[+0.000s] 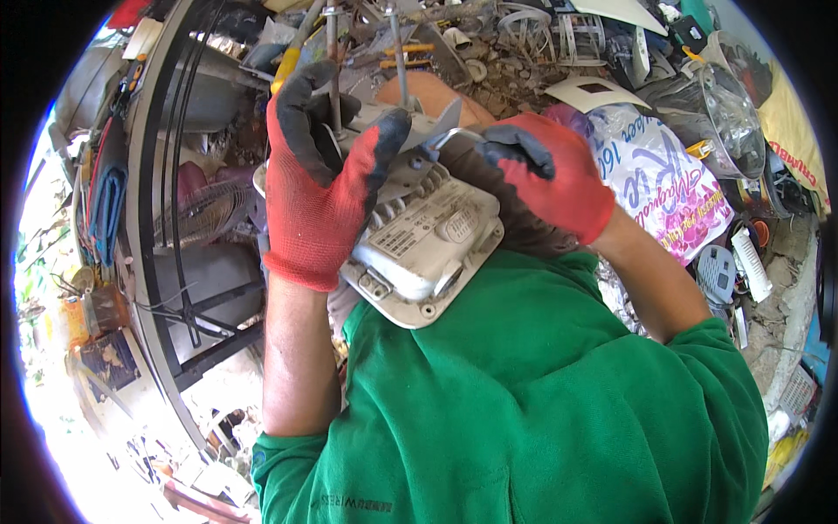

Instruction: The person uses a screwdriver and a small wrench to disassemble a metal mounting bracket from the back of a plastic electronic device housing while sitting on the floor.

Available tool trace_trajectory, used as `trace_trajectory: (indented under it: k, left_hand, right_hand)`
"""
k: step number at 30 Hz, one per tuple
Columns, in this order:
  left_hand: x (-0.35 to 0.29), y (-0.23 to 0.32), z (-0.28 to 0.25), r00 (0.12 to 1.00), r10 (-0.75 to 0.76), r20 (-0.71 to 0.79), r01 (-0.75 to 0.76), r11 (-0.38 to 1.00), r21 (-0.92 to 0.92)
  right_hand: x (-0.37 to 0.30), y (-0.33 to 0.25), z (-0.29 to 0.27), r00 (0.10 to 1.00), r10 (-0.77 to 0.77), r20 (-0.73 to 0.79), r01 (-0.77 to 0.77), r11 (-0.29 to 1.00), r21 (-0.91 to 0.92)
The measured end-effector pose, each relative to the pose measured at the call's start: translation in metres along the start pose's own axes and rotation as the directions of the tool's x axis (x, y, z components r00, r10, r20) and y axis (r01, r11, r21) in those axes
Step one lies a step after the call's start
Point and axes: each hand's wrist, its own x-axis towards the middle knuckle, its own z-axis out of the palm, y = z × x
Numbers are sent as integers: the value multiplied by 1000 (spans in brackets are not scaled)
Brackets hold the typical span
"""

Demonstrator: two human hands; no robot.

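Two gloved hands are working over a dirty white metal box, which is sitting between and slightly below them, close against the wearer's green shirt. The left hand is overlapping the box's side, its thumb and forefinger standing apart near a grey bracket; its other fingers are largely hiding, so whether it is gripping anything cannot be told. The right hand is closing around a shiny metal tool, whose tip is pointing toward the bracket. Two threaded rods are rising beyond the left hand.

Just right of the right hand, a printed white plastic bag is bulging, its contents not showing. Farther right, a yellow sack is standing partly in view, its contents also hiding. Left of the left hand, a round fan guard is resting behind a dark metal frame.
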Motion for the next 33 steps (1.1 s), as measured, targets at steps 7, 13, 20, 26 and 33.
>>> trace_trajectory:
  k: [7, 13, 20, 26, 33]
  left_hand:
    - [9, 20, -14, 956, -174, 238, 202, 974, -99]
    - [11, 29, -19, 970, -130, 207, 168, 969, -179]
    - [9, 17, -29, 982, -21, 187, 40, 994, -99]
    - [9, 14, -35, 987, 18, 160, -13, 999, -36]
    - [9, 2, -45, 988, 87, 128, -95, 993, 64]
  right_hand:
    - [27, -65, -30, 511, 733, 449, -860, 434, 269]
    - [58, -92, -15, 353, 844, 404, -930, 271, 247]
    - [60, -98, 2, 298, 867, 400, -952, 236, 196]
    - [64, -101, 12, 299, 870, 393, -943, 204, 265]
    - [76, -107, 30, 267, 877, 400, -949, 168, 266]
